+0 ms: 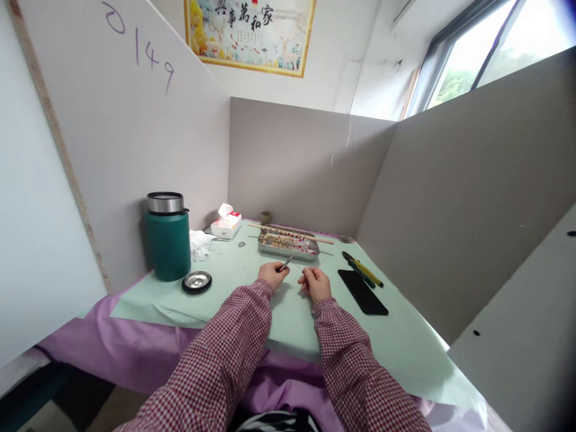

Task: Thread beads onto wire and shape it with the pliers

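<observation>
My left hand (pixel 272 275) rests on the pale green mat (pixel 252 300), fingers closed round a thin metal tool (pixel 285 264) that points toward the tray. My right hand (pixel 316 283) lies just to its right, fingers pinched on something too small to make out, perhaps a fine thread. Both sleeves are red-and-white check. Just beyond the hands stands a metal tray (pixel 288 243) filled with small beads, with a wooden stick (pixel 292 234) lying across its far side.
A green flask (pixel 167 237) stands at the left, its lid (pixel 197 282) lying on the mat beside it. Crumpled tissue (pixel 199 245) and a tissue pack (pixel 226 224) sit behind. Pliers (pixel 362 269) and a black phone (pixel 362 291) lie at the right. Grey partitions wall three sides.
</observation>
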Demonstrator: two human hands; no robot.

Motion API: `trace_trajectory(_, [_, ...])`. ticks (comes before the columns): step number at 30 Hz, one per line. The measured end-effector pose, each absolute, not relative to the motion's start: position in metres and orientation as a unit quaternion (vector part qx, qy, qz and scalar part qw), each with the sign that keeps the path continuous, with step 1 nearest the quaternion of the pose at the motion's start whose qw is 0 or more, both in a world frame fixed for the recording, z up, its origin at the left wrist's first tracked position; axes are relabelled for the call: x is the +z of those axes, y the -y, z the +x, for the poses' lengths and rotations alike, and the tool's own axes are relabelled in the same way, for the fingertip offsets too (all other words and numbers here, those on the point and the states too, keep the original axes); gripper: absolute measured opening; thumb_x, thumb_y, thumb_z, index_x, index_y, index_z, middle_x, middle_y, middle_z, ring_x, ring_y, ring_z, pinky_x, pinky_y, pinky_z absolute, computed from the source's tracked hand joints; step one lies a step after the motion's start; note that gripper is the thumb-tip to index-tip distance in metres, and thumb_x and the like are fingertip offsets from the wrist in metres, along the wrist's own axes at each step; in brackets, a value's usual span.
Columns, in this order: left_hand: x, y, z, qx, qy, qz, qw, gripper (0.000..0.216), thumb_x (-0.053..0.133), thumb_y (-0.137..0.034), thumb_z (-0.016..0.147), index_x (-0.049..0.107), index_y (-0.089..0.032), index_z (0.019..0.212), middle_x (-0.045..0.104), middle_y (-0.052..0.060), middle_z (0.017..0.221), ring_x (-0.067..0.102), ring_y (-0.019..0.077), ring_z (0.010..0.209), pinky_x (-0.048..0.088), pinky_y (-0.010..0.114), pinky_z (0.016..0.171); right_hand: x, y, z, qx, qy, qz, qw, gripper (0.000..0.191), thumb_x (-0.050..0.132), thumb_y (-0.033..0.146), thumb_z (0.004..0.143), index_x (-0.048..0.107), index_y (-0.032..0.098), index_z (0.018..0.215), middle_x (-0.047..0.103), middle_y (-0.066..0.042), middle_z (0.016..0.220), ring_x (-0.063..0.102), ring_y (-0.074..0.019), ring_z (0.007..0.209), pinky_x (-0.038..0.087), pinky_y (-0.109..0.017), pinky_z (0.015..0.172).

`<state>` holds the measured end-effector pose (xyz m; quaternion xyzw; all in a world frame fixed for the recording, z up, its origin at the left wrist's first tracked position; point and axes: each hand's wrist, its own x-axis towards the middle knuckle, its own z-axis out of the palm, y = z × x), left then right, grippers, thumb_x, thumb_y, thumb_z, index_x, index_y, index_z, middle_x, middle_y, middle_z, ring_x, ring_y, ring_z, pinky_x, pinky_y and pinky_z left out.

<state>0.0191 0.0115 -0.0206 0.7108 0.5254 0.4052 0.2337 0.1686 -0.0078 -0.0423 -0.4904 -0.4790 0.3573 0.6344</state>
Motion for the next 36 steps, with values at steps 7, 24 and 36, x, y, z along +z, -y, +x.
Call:
trace_trajectory(7, [-0.0227,-0.0133,0.0197,0.406,-0.518,0.719,0.222,0.029,0.051,-0.038,0.071,0.07,-0.016,0.078,0.061,0.0,0.063,0.051,0.0115,0.062,0.035,0.021,0.058,-0.046,0.0045,0.1701,0.346,0.486,-0.498,0.629,0.028,0.056,0.044,0.067,0.052,0.016,0.068,0.06,-0.001,0.049,0.045,-0.0069,0.031,0.027,-0.015,0.028])
trace_trajectory(24, [-0.0196,-0.0122,0.0213,0.384,-0.517,0.74,0.196,0.027,0.051,-0.036,0.071,0.07,-0.017,0.077,0.063,0.001,0.065,0.052,0.0119,0.063,0.034,0.021,0.058,-0.0464,0.0022,0.1712,0.345,0.501,-0.515,0.604,0.026,0.055,0.04,0.069,0.053,0.015,0.071,0.06,-0.001,0.05,0.046,-0.0064,0.032,0.03,-0.015,0.03])
trace_trajectory(36, [-0.0204,-0.012,0.0208,0.38,-0.531,0.733,0.189,0.028,0.051,-0.037,0.073,0.069,-0.016,0.076,0.062,0.001,0.064,0.05,0.0109,0.061,0.033,0.021,0.057,-0.048,0.0026,0.1692,0.344,0.497,-0.521,0.603,0.024,0.054,0.039,0.069,0.052,0.015,0.07,0.06,-0.001,0.049,0.045,-0.0061,0.031,0.03,-0.014,0.03])
